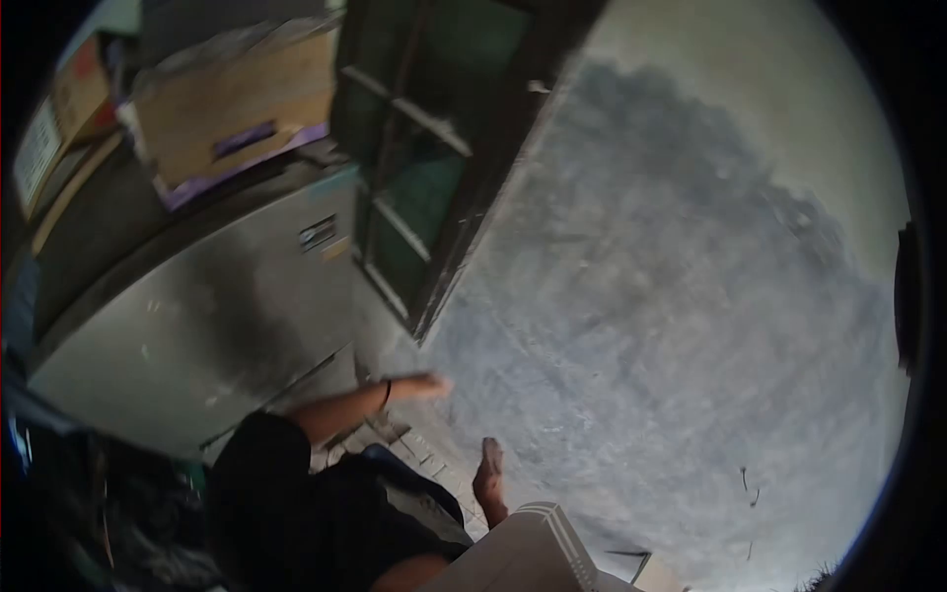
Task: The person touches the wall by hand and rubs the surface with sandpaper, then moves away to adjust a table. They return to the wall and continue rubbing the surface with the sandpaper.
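Observation:
My left hand (422,386), with a dark band at the wrist, reaches out in front of my black shirt (296,503). It is smeared by motion, so I cannot tell how its fingers are set. No object shows in it, and the wall lies just beyond the fingertips. At the bottom edge, a pale grey-white object (523,555) with a striped, slotted border covers the area by my bent right arm (409,572). My right hand is out of sight.
A bare foot (489,479) stands on the tiled floor (424,452). On the left, cardboard boxes (237,109) rest on a large grey cabinet (227,316). A dark framed door with panes (424,148) meets the stained grey wall (671,276).

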Action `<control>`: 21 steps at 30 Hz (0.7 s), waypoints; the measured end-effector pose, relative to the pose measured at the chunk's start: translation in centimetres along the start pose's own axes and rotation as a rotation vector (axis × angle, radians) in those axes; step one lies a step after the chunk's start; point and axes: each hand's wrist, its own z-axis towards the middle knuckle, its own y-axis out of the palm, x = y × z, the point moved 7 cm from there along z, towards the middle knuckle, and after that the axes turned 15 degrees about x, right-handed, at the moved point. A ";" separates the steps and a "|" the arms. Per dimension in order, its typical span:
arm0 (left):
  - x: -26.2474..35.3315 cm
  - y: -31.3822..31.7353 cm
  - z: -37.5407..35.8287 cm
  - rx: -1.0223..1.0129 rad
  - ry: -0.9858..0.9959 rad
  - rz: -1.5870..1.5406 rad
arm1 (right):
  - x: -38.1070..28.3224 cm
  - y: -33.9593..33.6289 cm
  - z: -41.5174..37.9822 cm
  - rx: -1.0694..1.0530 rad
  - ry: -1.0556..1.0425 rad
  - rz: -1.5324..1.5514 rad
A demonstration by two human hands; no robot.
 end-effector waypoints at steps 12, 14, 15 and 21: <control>33.5 -24.8 -12.2 0.185 0.541 0.897 | -7.1 -15.7 25.6 0.145 -0.443 -0.380; 34.1 -26.5 -13.1 0.187 0.619 1.210 | -9.7 -18.6 30.3 0.130 -0.485 -0.436; 34.9 -26.9 -14.0 0.210 0.667 1.330 | -11.2 -19.9 32.4 0.139 -0.524 -0.471; 29.3 -28.8 -13.4 0.025 0.621 1.196 | -16.5 -23.4 43.1 0.259 -0.686 -0.856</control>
